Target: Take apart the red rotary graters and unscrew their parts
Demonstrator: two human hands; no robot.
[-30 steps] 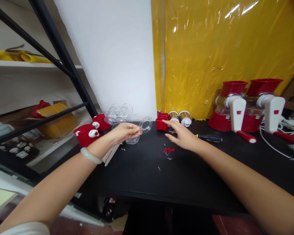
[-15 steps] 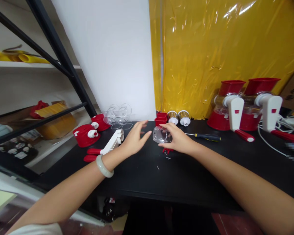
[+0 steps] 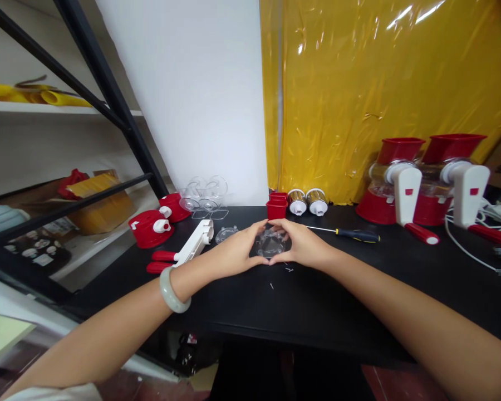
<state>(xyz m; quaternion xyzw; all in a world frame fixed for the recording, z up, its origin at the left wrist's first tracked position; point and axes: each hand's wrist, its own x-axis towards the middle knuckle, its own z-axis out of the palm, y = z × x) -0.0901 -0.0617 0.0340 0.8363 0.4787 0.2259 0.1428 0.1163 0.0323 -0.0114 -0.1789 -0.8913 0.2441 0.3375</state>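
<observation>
A round clear plastic part [image 3: 272, 243] sits between my two hands, low over the black table. My left hand [image 3: 241, 248], with a pale bangle on its wrist, closes on the part's left rim. On the other rim my right hand [image 3: 303, 243] is curled, thumb and fingers meeting those of the left. Just beyond my left hand lies a second clear plastic part [image 3: 225, 234]. Several small screws [image 3: 289, 269] are scattered close in front of my right hand. A screwdriver [image 3: 357, 235] with a dark blue and yellow handle rests to the right.
Left stand red bases [image 3: 148, 229], white crank handles [image 3: 194, 245] with red grips, and clear round housings [image 3: 204, 195]. Red hoppers [image 3: 276, 207] and metal grater drums [image 3: 316, 201] are at the back. Two assembled rotary graters [image 3: 401, 184] and white cables [image 3: 463, 239] occupy the right.
My left hand has moved right and closed on the clear part that my right hand held. The part has tipped flatter. A second clear part now shows behind my left hand.
</observation>
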